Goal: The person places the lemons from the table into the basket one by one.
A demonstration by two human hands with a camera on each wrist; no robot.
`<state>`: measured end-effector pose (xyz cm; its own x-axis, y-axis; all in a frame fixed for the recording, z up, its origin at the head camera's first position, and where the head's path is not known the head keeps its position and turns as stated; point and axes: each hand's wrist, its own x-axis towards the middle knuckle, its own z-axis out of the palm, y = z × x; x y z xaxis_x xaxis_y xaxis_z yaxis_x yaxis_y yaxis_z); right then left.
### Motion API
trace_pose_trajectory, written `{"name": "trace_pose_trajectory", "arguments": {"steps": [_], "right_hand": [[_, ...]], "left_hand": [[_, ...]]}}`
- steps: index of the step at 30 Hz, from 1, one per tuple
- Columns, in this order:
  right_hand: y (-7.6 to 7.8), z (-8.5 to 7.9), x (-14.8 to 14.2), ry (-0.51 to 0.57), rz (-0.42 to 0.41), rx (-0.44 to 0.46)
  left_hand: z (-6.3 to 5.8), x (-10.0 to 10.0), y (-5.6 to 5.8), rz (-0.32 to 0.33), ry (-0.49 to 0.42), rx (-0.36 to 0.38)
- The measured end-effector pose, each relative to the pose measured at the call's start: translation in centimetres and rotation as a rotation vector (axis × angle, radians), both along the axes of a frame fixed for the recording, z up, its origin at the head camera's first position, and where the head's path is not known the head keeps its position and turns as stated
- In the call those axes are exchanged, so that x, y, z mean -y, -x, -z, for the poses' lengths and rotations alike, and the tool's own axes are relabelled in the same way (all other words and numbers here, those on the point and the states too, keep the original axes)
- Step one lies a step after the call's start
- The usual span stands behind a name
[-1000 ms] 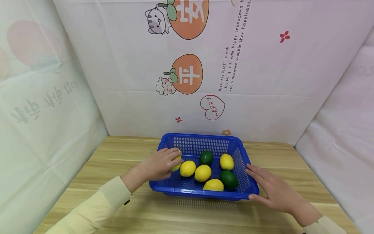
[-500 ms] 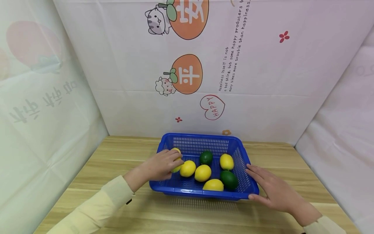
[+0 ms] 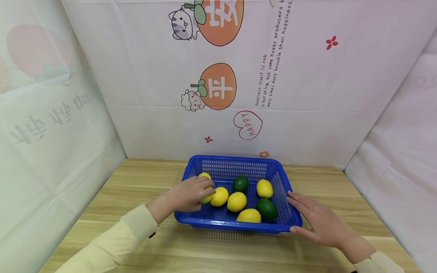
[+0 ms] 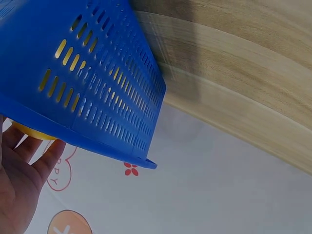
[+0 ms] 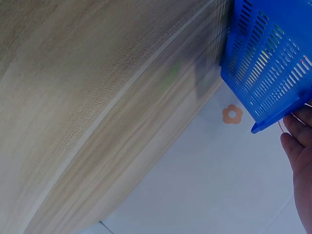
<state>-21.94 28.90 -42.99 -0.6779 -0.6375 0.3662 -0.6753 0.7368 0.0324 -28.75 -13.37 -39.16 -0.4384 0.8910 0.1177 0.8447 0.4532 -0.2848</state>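
Observation:
My left hand (image 3: 192, 194) reaches over the left end of a blue plastic basket (image 3: 218, 222). Its fingers curl round a yellow lemon (image 3: 206, 198), mostly hidden by them. Another patch of lemon yellow (image 3: 205, 175) shows just behind those fingers. In the left wrist view, fingertips (image 4: 54, 148) meet yellow fruit under the basket's rim. My right hand (image 3: 322, 223) rests on the right rim, fingers extended along it and thumb at the front corner. Right beside the gripped lemon lies a lemon (image 3: 219, 196), then another lemon (image 3: 237, 201).
Also in the basket are a lemon (image 3: 249, 216) at the front, a lemon (image 3: 264, 189) at the right, and two dark green fruits, one green fruit (image 3: 241, 184) behind and one green fruit (image 3: 268, 209) at front right. A printed white cloth (image 3: 307, 113) stands behind the wooden table (image 3: 143, 174).
My left hand has shifted slightly right and toward me, uncovering more yellow behind its fingers. The right hand and the basket stay where they were.

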Motion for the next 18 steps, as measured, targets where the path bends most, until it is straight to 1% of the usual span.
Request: {"name": "trace_pose_trajectory", "arguments": {"steps": [9,18], "right_hand": [[-0.04,-0.19,0.09,-0.001,-0.005,0.0],[-0.04,-0.1,0.06,0.001,-0.003,0.009]], "left_hand": [[-0.06,-0.04,-0.11,-0.015,0.023,0.03],[0.17,0.07,-0.23,-0.033,0.042,0.065]]}}
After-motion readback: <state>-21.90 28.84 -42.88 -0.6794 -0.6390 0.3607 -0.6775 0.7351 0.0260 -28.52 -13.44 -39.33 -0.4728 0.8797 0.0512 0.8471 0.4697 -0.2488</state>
